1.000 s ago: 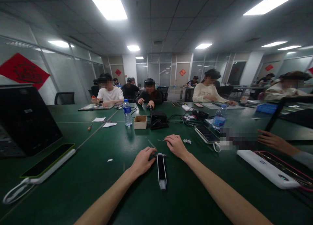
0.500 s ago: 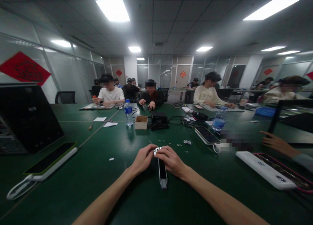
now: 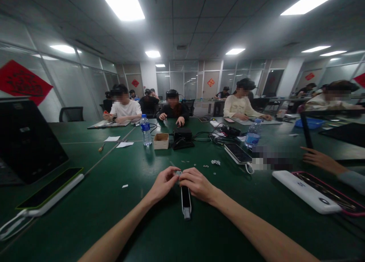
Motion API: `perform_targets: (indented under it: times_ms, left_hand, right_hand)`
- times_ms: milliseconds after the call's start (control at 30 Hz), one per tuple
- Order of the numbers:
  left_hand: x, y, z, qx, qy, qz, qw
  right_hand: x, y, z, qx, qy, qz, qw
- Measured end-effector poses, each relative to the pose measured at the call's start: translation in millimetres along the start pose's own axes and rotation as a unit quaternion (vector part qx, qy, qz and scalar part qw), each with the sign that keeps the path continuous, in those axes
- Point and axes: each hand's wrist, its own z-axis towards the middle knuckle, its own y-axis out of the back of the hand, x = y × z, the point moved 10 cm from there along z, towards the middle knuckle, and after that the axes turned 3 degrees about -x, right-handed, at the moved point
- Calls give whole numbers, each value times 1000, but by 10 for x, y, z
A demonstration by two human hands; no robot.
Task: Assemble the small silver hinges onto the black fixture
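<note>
A slim, long device (image 3: 186, 202) with a glossy black face and pale rim lies on the smooth green table (image 3: 159, 239), at six o'clock from the hands. At its far end, the fingers of the left hand (image 3: 163, 183) and the right hand (image 3: 198, 184) are nearly closed, pinching a small, pale piece (image 3: 179, 173) between them, its material too small to tell. At two o'clock lie tiny white rings (image 3: 207, 166) and a crumpled, silvery scrap (image 3: 216, 162). Farther, at eleven o'clock, stand a boxy, open-topped carton (image 3: 161, 142) and a clear plastic bottle (image 3: 145, 130), blue-capped.
</note>
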Motion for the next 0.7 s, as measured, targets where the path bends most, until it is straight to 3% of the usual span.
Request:
perform_targets:
  times_ms: [167, 267, 433, 700]
  left_hand:
    - [180, 219, 57, -78, 22, 40, 996]
    - [247, 309, 58, -101, 37, 103, 989]
    - [258, 275, 40, -80, 50, 168, 981]
    - [217, 237, 23, -65, 62, 208, 974]
  right_hand:
    - [-360, 39, -36, 44, -120, -34, 991]
    - [-538, 23, -106, 128, -175, -37, 976]
    - [-637, -78, -254, 237, -224, -16, 945]
    - [-635, -185, -296, 256, -242, -7, 936]
